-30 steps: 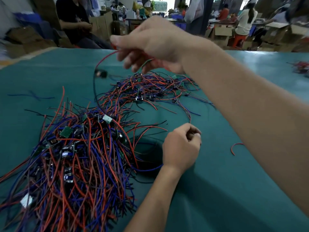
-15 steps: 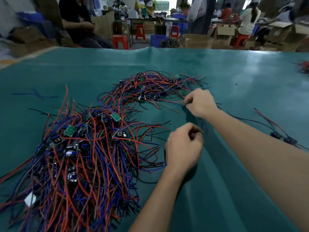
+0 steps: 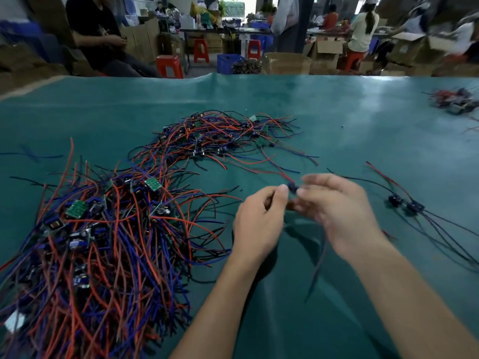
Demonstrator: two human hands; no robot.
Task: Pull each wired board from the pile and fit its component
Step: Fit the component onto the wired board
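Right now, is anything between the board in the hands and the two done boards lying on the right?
Nothing visible. The board sits pinched between left hand and right hand; only bare green mat lies between it and the finished boards. Its own wires trail toward the pile.

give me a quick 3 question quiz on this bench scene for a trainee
1. True or false: both hands are at one small board held above the cloth.
2. Where do the two separate wired boards lie: A) right of the hands, B) on the big pile, C) at the cloth's far edge?
3. Fill in: the right hand is too ____ to read its grip exactly.

Key: 1 true; 2 A; 3 blurred. The left hand pinches beside the board.
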